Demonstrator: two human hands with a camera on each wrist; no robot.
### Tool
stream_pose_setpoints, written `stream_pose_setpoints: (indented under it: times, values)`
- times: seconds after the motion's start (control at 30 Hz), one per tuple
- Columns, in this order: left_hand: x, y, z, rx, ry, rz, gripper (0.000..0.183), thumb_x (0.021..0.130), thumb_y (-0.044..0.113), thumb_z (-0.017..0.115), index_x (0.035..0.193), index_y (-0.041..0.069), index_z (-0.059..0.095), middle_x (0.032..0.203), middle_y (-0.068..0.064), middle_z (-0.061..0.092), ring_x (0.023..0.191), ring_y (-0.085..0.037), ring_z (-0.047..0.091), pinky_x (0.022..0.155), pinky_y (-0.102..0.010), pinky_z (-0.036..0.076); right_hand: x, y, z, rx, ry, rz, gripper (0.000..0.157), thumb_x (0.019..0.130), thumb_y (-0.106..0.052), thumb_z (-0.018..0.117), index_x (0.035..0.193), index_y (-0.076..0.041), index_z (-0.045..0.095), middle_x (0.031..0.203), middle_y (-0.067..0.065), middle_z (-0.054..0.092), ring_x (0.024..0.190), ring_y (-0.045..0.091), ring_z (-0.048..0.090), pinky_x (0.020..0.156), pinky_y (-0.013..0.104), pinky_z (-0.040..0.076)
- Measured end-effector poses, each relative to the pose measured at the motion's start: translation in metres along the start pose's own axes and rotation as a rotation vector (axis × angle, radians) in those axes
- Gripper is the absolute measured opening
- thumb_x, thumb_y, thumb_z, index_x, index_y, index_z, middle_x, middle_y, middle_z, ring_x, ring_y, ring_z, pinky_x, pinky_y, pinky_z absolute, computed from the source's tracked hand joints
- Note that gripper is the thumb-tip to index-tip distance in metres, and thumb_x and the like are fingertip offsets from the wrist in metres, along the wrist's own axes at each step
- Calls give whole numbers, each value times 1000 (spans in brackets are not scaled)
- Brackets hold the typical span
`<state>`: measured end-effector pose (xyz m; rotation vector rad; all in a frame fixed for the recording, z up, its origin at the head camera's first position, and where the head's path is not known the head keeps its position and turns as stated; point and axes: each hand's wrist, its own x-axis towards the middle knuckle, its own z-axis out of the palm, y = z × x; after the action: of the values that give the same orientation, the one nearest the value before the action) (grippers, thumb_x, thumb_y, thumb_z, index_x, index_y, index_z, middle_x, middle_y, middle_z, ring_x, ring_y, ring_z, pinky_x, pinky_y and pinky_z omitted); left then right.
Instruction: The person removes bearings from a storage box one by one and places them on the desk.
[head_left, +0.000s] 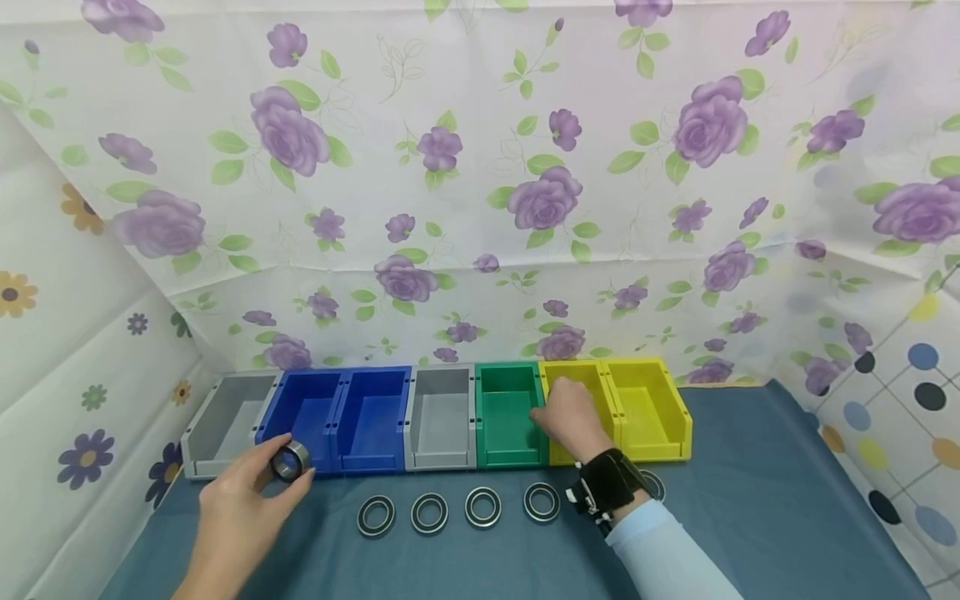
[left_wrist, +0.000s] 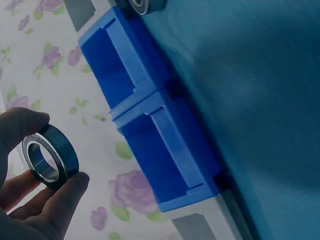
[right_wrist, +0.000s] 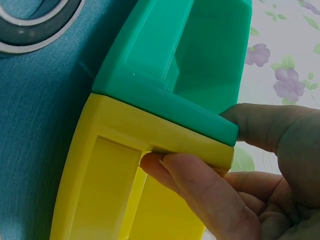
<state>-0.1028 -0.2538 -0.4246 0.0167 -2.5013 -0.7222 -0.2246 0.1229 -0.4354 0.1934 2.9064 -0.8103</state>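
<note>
My left hand pinches a ball bearing between thumb and fingers, raised in front of the left blue bin. In the left wrist view, the bearing shows a dark outer band and an open centre. My right hand is at the seam between the green bin and the left yellow bin. As the right wrist view shows, its thumb lies on the green wall and its fingers on the yellow wall, gripping both adjoining walls together.
Several bearings lie in a row on the blue cloth, one partly hidden by the right wrist. The bin row also has a second blue bin, two grey bins and a right yellow bin. Flowered sheeting stands behind.
</note>
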Motion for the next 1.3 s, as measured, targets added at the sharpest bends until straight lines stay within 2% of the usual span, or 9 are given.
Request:
stream_pose_setpoints:
  times: [0.07, 0.13, 0.4, 0.47, 0.67, 0.9, 1.03, 1.3]
  values:
    - [-2, -2, 0, 13, -41, -17, 52, 68, 14, 82, 117, 7, 64, 109, -20, 66, 82, -30, 70, 63, -30, 56, 0, 0, 0, 1, 0, 1, 26, 79, -28, 74, 68, -7, 61, 55, 3, 52, 47, 18, 51, 40, 23, 38]
    - [-5, -5, 0, 26, -85, -34, 52, 69, 15, 81, 117, 6, 63, 109, -23, 65, 80, -31, 70, 63, -35, 56, -1, -1, 0, 2, 1, 0, 26, 79, -28, 74, 68, -7, 61, 55, 3, 52, 47, 18, 51, 40, 23, 38]
    - [-11, -22, 6, 109, -297, -145, 57, 71, 21, 79, 122, 4, 59, 115, -29, 61, 80, -31, 69, 66, -43, 56, -2, -2, -2, 8, 1, -1, 27, 79, -27, 74, 67, -7, 60, 54, 3, 51, 47, 18, 51, 40, 23, 38]
    - [-14, -26, 9, 127, -322, -136, 57, 70, 22, 80, 121, 4, 60, 113, -28, 62, 81, -30, 68, 68, -45, 55, -3, -2, -2, 9, -1, 1, 26, 79, -27, 74, 68, -7, 61, 55, 4, 53, 47, 18, 52, 39, 23, 38]
    - [-19, -31, 19, 147, -401, -93, 58, 68, 23, 81, 120, 5, 62, 112, -23, 65, 99, -39, 63, 79, -52, 51, -2, -2, -2, 12, -2, 6, 26, 78, -27, 74, 69, -7, 61, 56, 5, 54, 47, 18, 52, 39, 23, 38]
    - [-18, -30, 28, 153, -554, -144, 61, 66, 28, 82, 119, 5, 62, 112, -20, 65, 102, -38, 62, 83, -52, 50, -3, -2, -3, 29, -7, 5, 25, 78, -27, 75, 71, -7, 61, 59, 6, 55, 49, 18, 52, 40, 24, 38]
    - [-17, -30, 33, 158, -601, -159, 62, 66, 30, 83, 119, 4, 62, 112, -20, 65, 102, -38, 61, 83, -53, 50, -3, -2, -4, 36, -11, 6, 25, 78, -26, 75, 71, -7, 61, 59, 6, 55, 48, 18, 52, 40, 24, 38]
    - [-18, -29, 40, 162, -602, -127, 55, 64, 25, 83, 114, 6, 65, 107, -16, 67, 98, -33, 63, 82, -49, 50, -1, 0, -2, 31, 5, -4, 26, 78, -27, 75, 68, -7, 61, 57, 5, 52, 48, 19, 51, 40, 24, 38]
